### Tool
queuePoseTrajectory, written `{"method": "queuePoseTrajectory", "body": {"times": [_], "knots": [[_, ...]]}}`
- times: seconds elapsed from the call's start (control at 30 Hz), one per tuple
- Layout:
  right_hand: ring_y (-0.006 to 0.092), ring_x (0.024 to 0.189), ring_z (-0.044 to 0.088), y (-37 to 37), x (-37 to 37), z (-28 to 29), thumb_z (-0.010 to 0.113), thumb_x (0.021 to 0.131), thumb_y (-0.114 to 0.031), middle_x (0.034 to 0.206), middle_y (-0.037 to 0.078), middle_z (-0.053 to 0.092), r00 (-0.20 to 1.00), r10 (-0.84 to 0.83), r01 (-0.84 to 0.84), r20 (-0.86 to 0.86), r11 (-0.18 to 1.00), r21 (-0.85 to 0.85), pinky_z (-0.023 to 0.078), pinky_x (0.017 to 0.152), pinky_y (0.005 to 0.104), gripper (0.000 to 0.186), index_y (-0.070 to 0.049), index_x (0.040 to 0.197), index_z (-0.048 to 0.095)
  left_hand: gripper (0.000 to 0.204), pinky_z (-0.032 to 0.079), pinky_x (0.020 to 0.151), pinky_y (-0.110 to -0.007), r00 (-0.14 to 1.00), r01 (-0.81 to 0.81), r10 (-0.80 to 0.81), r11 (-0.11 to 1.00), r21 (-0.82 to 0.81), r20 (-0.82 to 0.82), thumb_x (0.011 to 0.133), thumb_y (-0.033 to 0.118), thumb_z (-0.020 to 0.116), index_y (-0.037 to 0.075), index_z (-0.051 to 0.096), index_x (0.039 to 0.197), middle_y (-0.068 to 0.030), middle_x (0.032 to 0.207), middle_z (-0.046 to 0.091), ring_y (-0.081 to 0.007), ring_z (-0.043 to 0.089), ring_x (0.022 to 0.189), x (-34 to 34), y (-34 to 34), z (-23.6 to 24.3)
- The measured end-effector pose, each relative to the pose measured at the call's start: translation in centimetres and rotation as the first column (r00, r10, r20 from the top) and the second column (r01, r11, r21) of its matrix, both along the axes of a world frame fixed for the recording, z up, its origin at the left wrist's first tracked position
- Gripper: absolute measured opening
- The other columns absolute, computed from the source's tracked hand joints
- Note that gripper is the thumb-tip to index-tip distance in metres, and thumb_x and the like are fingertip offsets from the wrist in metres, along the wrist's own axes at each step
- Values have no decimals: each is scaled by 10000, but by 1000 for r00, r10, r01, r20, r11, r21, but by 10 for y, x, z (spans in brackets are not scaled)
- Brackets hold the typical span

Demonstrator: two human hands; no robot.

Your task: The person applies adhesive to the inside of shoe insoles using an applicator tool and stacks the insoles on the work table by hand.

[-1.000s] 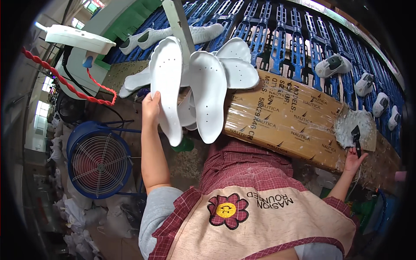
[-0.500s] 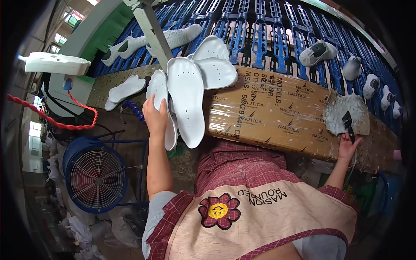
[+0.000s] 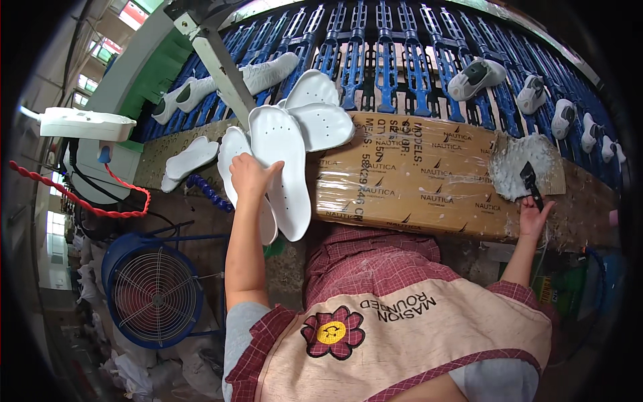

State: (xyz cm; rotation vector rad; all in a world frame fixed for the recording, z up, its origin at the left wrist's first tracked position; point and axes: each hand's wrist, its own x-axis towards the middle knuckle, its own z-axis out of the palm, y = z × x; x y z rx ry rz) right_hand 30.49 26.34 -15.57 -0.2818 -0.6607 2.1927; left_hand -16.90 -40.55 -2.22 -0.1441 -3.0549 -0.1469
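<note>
My left hand (image 3: 250,175) is at a fanned pile of white insoles with small holes. Its thumb lies over the edge of the long front insole (image 3: 284,181), and its bent fingers are over the neighbouring left insole (image 3: 231,151). Two further insoles (image 3: 323,125) stick out behind, to the right. On the right, my right hand (image 3: 534,213) grips a black brush (image 3: 530,179) by its handle, palm up. The brush head rests over a board (image 3: 512,167) thickly smeared with white paste.
A plastic-wrapped cardboard box (image 3: 402,181) lies before me. Beyond it runs a blue slatted conveyor (image 3: 385,74) carrying several white shoes (image 3: 477,79). A metal post (image 3: 224,67) rises behind the insoles. More insoles (image 3: 191,159) lie left, above a blue fan (image 3: 157,295); a red twisted cord (image 3: 80,208) hangs there.
My left hand has shifted right across the insoles, its thumb now over the long front one. The view has shifted slightly. My right hand still holds the brush at the pasted board.
</note>
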Motion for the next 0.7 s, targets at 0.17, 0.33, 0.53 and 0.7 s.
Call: {"method": "queuePoseTrajectory", "body": {"times": [0.17,0.33,0.53,0.7], "knots": [[218,821,561,-2,5,0,646,1065,-542,908,90,681,999,47,-47,-20,999,26,484,811,358,486,-81,1149,776,771,550,961,-522,981,100,-92,994,35,-170,919,595,774,-46,618,1317,-225,1227,650,-427,645,1102,7,-6,-12],[219,822,561,-15,2,1,647,1064,-543,912,91,684,993,108,-106,-38,993,41,484,812,359,487,-81,1148,776,804,545,977,-531,998,37,-39,999,30,57,902,594,796,-51,585,1333,-240,1237,654,-439,652,1114,2,-13,-7],[220,824,562,-16,-4,3,648,1063,-543,916,92,686,989,146,-144,-35,989,44,484,812,360,488,-80,1146,776,855,540,985,-554,997,13,-22,993,121,68,906,630,776,-72,559,1342,-270,1263,670,-461,660,1153,4,-24,-7],[221,825,563,-16,-8,1,650,1062,-544,920,94,688,989,147,-147,-16,989,35,484,813,361,488,-80,1145,776,874,538,992,-558,997,2,-12,991,132,79,913,652,759,-82,554,1342,-271,1269,690,-462,673,1168,1,-24,-11]]}}
